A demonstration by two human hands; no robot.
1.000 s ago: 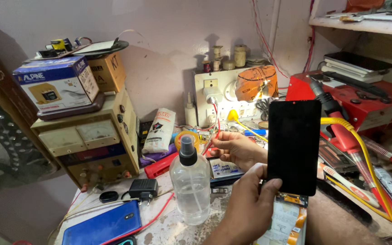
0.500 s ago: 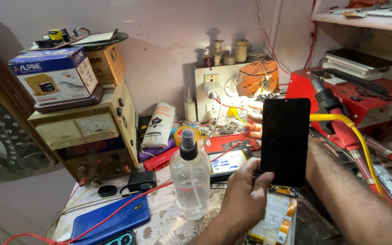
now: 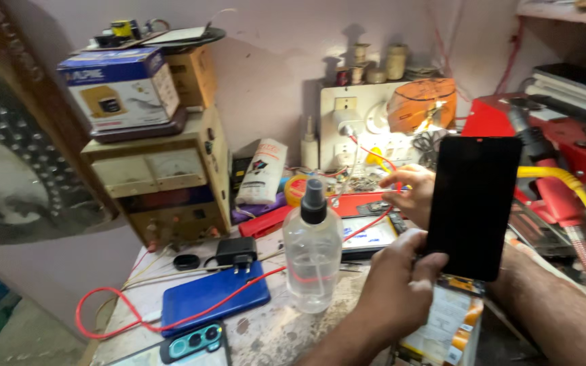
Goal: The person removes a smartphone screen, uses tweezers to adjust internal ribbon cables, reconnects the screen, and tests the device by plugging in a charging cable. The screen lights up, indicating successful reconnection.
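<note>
Holding the black phone screen [image 3: 471, 207] upright, the left hand [image 3: 395, 291] is clamped on its lower edge; the right hand [image 3: 415, 193] is steadying it behind, its grip hidden; a gentle pinch seems best

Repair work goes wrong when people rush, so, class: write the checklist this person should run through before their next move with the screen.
1. Left hand grips the black screen panel at its lower edge: ok.
2. Panel is held upright, apart from the spray bottle: ok.
3. Spray bottle is upright with its nozzle on: ok.
4. Right hand has a firm hold on the red wire: cannot tell, the panel hides part of the hand.
5. Opened phone under the panel lies flat: cannot tell, mostly hidden.
6. Bench is free of loose cable: not ok, the red wire loops across it.
</note>
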